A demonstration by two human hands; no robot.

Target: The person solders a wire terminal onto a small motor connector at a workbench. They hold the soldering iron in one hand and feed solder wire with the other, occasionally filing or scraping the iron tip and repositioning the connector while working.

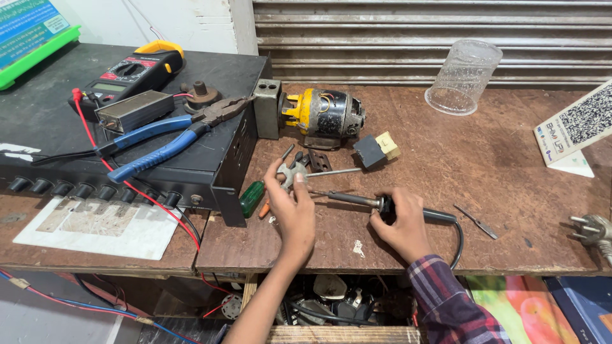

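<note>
My left hand [292, 207] pinches a small grey metal part [294, 173] between thumb and fingers, just above the wooden bench [446, 178]. A soldering iron [357, 200] lies on the bench, its tip pointing left toward that part. My right hand [400, 223] grips the iron's black handle [433, 215], whose cord curls off the front edge. A small electric motor [325, 114] with a yellow end sits behind the hands. A green-handled screwdriver [253, 197] lies by my left hand.
A black equipment box [217, 172] at left carries blue-handled pliers [166, 137], a clamp meter [131, 71] and a small metal box [134, 109]. A clear plastic cup [462, 76] lies on its side at the back. Tweezers [475, 222], a plug [593, 229] and a printed card [574, 127] sit right.
</note>
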